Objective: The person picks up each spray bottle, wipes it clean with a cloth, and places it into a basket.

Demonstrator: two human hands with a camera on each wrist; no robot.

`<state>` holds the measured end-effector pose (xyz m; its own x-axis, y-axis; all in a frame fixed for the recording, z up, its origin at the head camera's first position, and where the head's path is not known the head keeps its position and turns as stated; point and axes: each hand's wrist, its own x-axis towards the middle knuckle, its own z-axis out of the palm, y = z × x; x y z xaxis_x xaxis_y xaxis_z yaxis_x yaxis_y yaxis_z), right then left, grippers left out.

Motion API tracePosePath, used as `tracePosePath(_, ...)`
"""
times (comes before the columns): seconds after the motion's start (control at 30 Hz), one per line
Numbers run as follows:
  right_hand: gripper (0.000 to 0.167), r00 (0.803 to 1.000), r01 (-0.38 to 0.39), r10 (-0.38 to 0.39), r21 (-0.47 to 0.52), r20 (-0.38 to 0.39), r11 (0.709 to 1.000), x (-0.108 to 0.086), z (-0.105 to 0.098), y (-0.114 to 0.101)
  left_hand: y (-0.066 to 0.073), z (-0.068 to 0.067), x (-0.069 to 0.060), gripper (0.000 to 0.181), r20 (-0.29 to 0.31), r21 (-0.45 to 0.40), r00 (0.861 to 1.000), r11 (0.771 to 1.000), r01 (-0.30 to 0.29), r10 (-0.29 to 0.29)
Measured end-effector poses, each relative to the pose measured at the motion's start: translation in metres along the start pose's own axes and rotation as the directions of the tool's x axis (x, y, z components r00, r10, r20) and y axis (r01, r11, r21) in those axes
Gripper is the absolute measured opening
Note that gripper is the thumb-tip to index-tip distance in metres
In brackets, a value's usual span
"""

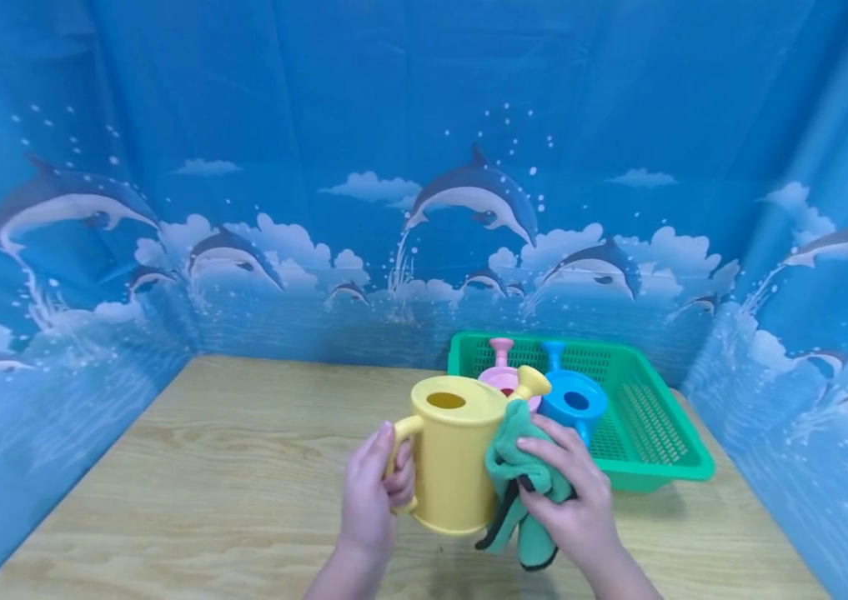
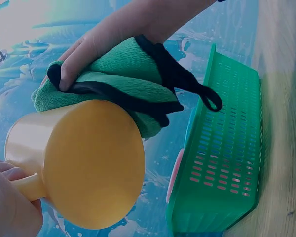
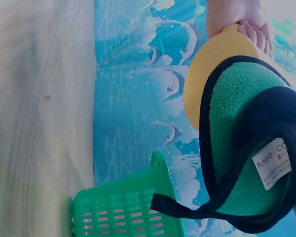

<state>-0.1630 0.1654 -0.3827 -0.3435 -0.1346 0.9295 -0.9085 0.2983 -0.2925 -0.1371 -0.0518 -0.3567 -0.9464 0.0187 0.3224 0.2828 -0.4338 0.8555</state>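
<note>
A yellow watering can (image 1: pixel 461 458) is held up above the table, roughly upright, its spout pointing right. My left hand (image 1: pixel 377 483) grips its handle with curled fingers. Bunched in my right hand (image 1: pixel 577 492) is a green cloth (image 1: pixel 521 467) with black edging, pressed against the can's right side below the spout. The left wrist view shows the can's round base (image 2: pixel 93 165) and the cloth (image 2: pixel 113 74) lying along its side. In the right wrist view a white label (image 3: pixel 273 163) and a dark loop hang from the cloth.
Behind the right hand a green perforated basket (image 1: pixel 674 471) stands on the wooden table (image 1: pixel 206 483). It holds a pink watering can (image 1: pixel 497 379) and a blue watering can (image 1: pixel 577 392). A blue dolphin-print curtain (image 1: pixel 318 125) encloses the back and sides.
</note>
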Motion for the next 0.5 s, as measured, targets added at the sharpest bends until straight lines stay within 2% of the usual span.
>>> tracePosePath(0.1,0.046,0.998,-0.062,0.062,0.003,-0.002,0.998,-0.001,0.000,-0.004,0.000,0.001,0.000,0.040,-0.002,-0.011,1.000,1.000,-0.010,0.010)
tracePosePath(0.17,0.049,0.997,-0.070,0.070,0.001,0.011,0.998,-0.002,0.001,-0.004,0.000,0.000,0.000,0.040,-0.004,-0.022,1.000,0.999,-0.023,0.023)
tracePosePath(0.33,0.054,0.997,-0.028,0.028,-0.003,0.070,1.000,-0.005,0.005,-0.004,0.002,-0.002,0.000,0.042,-0.059,-0.052,0.998,0.998,-0.023,0.020)
tracePosePath(0.5,0.062,0.986,0.001,-0.001,0.004,0.166,1.000,-0.007,0.010,-0.007,0.007,-0.006,0.002,0.043,-0.128,-0.112,0.991,0.993,-0.047,0.033)
